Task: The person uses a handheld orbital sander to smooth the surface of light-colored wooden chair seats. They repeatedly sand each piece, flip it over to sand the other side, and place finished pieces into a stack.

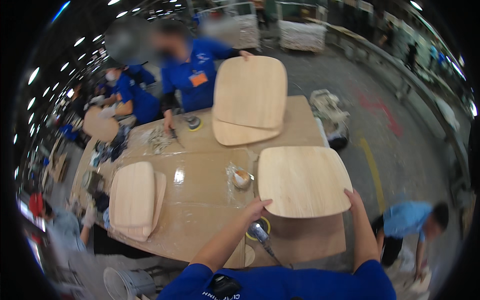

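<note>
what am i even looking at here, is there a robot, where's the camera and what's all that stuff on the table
There is no robot here, just a person working with two bare hands. The single picture comes from a wide fisheye camera worn on that person's head, looking down, which is why straight edges bend near the dark rim.

The left hand and right hand hold a pale wooden panel by its near corners.

On the covered table lie a stack of similar panels at the left, a round-based power tool, perhaps a sander, and a small orange-and-white item. Across the table, a co-worker's hand grips the top of another panel.
</note>
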`<state>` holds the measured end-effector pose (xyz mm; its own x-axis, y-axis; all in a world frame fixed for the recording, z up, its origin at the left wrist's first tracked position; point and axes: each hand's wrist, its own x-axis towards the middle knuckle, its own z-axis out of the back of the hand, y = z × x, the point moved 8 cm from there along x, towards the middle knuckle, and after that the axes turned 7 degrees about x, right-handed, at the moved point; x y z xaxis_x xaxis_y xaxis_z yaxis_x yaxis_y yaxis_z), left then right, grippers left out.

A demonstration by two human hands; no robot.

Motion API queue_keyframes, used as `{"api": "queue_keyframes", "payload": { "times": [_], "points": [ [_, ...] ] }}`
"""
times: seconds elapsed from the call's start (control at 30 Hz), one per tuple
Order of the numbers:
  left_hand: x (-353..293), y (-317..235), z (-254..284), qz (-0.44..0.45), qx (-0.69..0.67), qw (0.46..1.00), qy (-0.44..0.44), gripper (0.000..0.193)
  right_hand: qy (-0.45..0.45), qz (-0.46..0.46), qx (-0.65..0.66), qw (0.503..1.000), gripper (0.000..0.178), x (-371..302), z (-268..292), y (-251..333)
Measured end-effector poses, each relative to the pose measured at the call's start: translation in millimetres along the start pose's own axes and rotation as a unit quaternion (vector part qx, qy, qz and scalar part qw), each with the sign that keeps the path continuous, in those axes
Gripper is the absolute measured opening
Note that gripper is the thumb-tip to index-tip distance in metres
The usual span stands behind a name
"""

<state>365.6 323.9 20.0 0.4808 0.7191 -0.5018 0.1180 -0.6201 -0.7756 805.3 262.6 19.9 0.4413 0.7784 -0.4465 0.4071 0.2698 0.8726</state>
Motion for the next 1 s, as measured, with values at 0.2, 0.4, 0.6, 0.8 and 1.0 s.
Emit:
{"api": "queue_keyframes", "payload": {
  "times": [0.2, 0.4, 0.6, 0.8, 1.0],
  "points": [
    [22, 6, -5, 0.022, -0.037, 0.998, -0.053, 0.053, -0.006, 0.007, -0.141, 0.990, 0.042, 66, 5, -14],
    [-105, -22, 13, -0.079, -0.069, 0.994, -0.027, 0.061, -0.083, 0.034, -0.309, 0.947, 0.056, 78, 7, -24],
    [-329, -1, 135, -0.163, 0.124, 0.918, -0.339, 0.057, 0.066, 0.342, -0.479, 0.806, 0.064, 21, -190, 20],
    [-647, 87, 135, -0.083, 0.388, 0.560, -0.727, 0.053, 0.480, 0.294, -0.376, 0.736, 0.046, -194, -459, -97],
    [-929, 313, -3, 0.150, 0.239, 0.275, -0.919, 0.047, 0.792, 0.182, -0.343, 0.472, 0.037, -579, -513, -265]
  ]
}}
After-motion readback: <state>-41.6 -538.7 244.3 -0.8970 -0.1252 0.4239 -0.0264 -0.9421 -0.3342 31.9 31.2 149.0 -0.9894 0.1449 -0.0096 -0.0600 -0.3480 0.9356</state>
